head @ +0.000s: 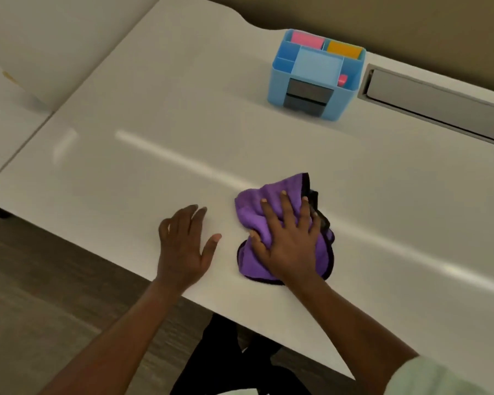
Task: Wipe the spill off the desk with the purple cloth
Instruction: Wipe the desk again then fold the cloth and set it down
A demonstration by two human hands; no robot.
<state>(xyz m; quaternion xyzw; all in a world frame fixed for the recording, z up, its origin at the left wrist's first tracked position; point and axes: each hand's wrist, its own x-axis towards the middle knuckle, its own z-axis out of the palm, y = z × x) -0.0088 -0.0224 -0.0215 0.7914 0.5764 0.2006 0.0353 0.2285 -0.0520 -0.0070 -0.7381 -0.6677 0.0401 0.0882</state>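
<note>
**On the near edge of the table, a hand pressed flat on the purple cloth**

Near the front edge of the white table (pixel 143 155) the purple cloth (pixel 250 218) lies bunched, its black trim showing along the right and near sides. The right hand (pixel 287 240) lies on top of it, palm down, fingers spread and pressing rather than gripping. Just left of the cloth, the left hand (pixel 183 243) rests flat on the bare tabletop, fingers extended, holding nothing. No spill can be made out on the surface; only pale streaks of reflected light cross it.

Far back and to the right stands a blue desk organizer (pixel 315 74), well apart from the cloth. Its far compartments hold a pink block (pixel 307 39) and an orange block (pixel 344 49); a small pink-red item (pixel 342 80) sits in a right-hand compartment. The left slots look empty, and dark drawer fronts show on its near face. A grey recessed tray (pixel 434 101) runs along the far right edge of the table.
</note>
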